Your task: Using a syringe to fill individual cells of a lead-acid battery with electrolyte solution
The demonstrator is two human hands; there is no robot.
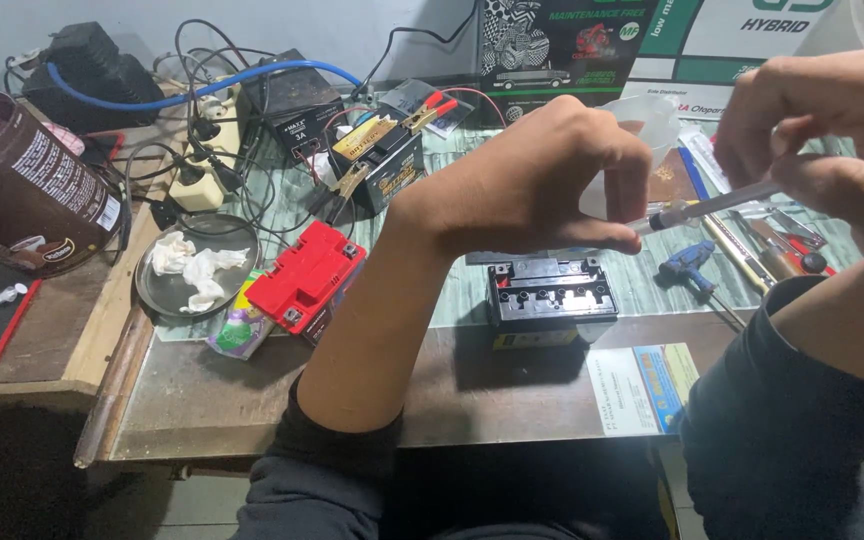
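Above the counter (372, 385), your left hand (542, 180) pinches the tip of a thin clear plastic syringe (717, 207), while your right hand (832, 130) closes its fingers around the other end. Just under them sits a small black open-top battery (550, 295); a red battery (304, 280) lies further left.

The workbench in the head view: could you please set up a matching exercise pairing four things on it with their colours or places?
Things:
1. syringe
2. red battery
3. black battery
4. crumpled tissues

Descriptions:
A. in the round metal tray
B. on the bench below the left hand
C. held between both hands, right hand at its far end
D. lying tilted beside the tray

Pairs: 1-C, 2-D, 3-B, 4-A
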